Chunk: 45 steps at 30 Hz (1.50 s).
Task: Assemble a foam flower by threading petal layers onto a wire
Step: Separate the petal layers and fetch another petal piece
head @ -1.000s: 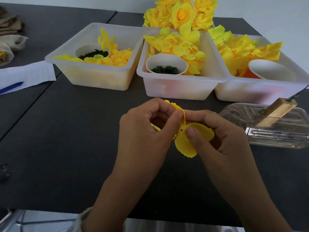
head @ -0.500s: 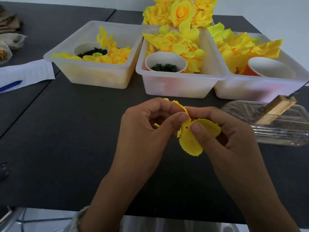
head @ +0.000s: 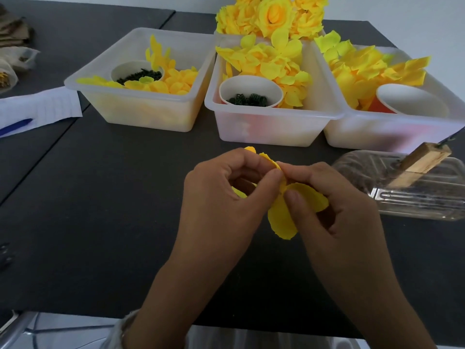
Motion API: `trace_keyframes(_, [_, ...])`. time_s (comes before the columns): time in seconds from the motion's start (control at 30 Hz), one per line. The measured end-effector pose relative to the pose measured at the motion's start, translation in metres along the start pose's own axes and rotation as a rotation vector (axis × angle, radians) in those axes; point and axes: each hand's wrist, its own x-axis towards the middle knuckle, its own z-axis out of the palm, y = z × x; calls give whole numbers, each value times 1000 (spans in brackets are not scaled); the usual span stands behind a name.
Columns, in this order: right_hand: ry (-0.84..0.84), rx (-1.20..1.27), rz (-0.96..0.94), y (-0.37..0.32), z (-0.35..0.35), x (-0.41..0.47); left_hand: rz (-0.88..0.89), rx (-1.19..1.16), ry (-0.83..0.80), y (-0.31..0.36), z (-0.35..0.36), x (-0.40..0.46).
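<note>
— Item one, the work piece?

— Yellow foam petal layer (head: 281, 217), held above the dark counter (head: 100, 197), in front of the middle bin. It stood nearly on edge: long axis ran from the far tip by the left forefinger down toward the person, the lowest petal pointing at the near counter edge. One lobe fanned right, behind the right thumb.

— Hands?

— Left hand (head: 221, 197) curled, thumb and forefinger pinching the layer at its upper middle. Right hand (head: 334, 205) also curled, thumb pressed on the petal's face, fingers behind it. Both gripped the same piece, fingertips meeting. Any wire was hidden by the fingers.

— Stock behind?

— Three translucent bins in a row. Left bin (head: 141, 117): loose yellow petals, a white cup of dark green bits (head: 137, 74). Middle bin (head: 266, 129): petals, a second cup (head: 249, 93) of green pieces. Right bin (head: 392, 137): larger petals, an orange-sided cup (head: 407, 102). Finished yellow flowers (head: 271, 16) heaped beyond.

— Sundries?

— Clear plastic tray (head: 415, 197) at right, a wooden block (head: 422, 162) resting across it. Lined paper (head: 40, 107) and a blue pen (head: 15, 125) at far left.
</note>
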Motion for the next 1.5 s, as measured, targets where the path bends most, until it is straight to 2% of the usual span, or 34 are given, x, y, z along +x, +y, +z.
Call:
trace_keyframes(0.1, [31,-142,-61,1,8,-2,-15,107,11,0,1,0])
trace_keyframes(0.17, [56,-113,-49,1,10,-3,-13,161,18,-1,2,-1])
trace_keyframes(0.27, [97,105,97,1,10,-1,57,281,14,0,4,-4])
trace_keyframes(0.33, [49,289,237,3,6,4,157,404,-5,1,6,-4])
trace_keyframes(0.4, [-23,370,306,6,1,9,237,481,-20,-1,5,-2])
trace_keyframes(0.53, [-48,152,221,7,-3,15,225,496,-8,-5,-2,0])
trace_keyframes(0.63, [12,-62,157,7,2,15,154,387,9,-7,-3,0])
trace_keyframes(0.73, [211,-96,232,11,-4,17,89,124,99,-9,-7,-3])
trace_keyframes(0.83, [414,77,305,11,-8,21,-19,-216,197,-13,-12,-9])
trace_keyframes(0.97, [466,273,330,8,4,22,-219,-508,221,-14,-11,-13])
trace_keyframes(1.0, [502,280,328,8,2,23,-255,-556,231,-16,-15,-15])
trace_keyframes(1.1, [659,407,331,10,-14,25,-290,-430,343,-24,-35,-15])
trace_keyframes(1.13, [663,445,341,11,-19,25,-271,-439,371,-30,-43,-16])
trace_keyframes(1.17, [625,454,348,12,-21,24,-291,-546,365,-31,-50,-15])
trace_keyframes(1.2, [548,443,356,12,-20,25,-342,-640,252,-31,-56,-12])
trace_keyframes(1.3, [285,298,334,7,-2,29,-407,-671,-186,-28,-67,-7])
trace_keyframes(1.37, [221,167,285,1,13,33,-415,-744,-421,-22,-70,-4])
trace_keyframes(1.43, [182,44,197,-4,27,39,-407,-685,-555,-15,-70,-1])
trace_keyframes(1.5, [70,4,201,-9,38,47,-428,-558,-569,-12,-66,6])
